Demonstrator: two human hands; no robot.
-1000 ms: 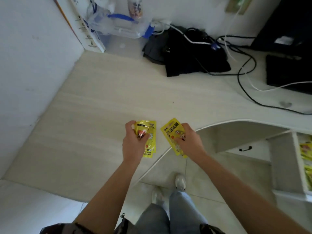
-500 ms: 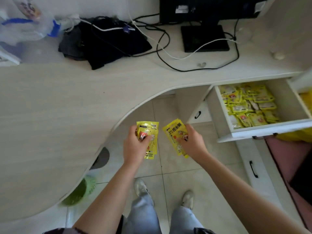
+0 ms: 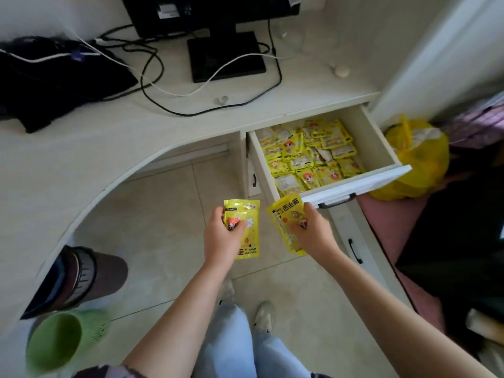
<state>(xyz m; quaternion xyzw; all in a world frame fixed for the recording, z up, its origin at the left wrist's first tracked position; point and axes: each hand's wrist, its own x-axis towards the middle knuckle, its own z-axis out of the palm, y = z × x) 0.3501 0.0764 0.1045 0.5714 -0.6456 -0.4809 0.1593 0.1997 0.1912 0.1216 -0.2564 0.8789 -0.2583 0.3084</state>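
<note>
We hold a yellow hand warmer pack (image 3: 249, 242) in our left hand (image 3: 220, 238), thumb on the front and fingers curled behind, and the pack stands upright over the floor (image 3: 152, 214). Our right hand (image 3: 313, 237) grips a second yellow pack (image 3: 283, 218) the same way, tilted a little, with its top corner just in front of the open drawer (image 3: 354, 185). The two packs are near each other but do not touch. We cannot tell if each hand has one pack or a few stacked together. The drawer sticks out from under the desk (image 3: 81, 148) and is full of little yellow packs (image 3: 308, 156) lying in a messy heap. Its back end is tucked under the desk edge, so some packs are hidden. A yellow plastic bag (image 3: 420, 165) sits just beside the drawer on the right, and we cannot see what is in it. Down by our left side is a green bin (image 3: 62, 342), too blurry to see inside. Next to it, a dark round thing (image 3: 90, 276) pokes out from under the desk, and we cannot make out what it is. The desk edge curves around us, and the floor between that curve and the drawer is open room for our hands. Black cables (image 3: 163, 105) and a screen stand (image 3: 226, 55) lie far back on the desk.
</note>
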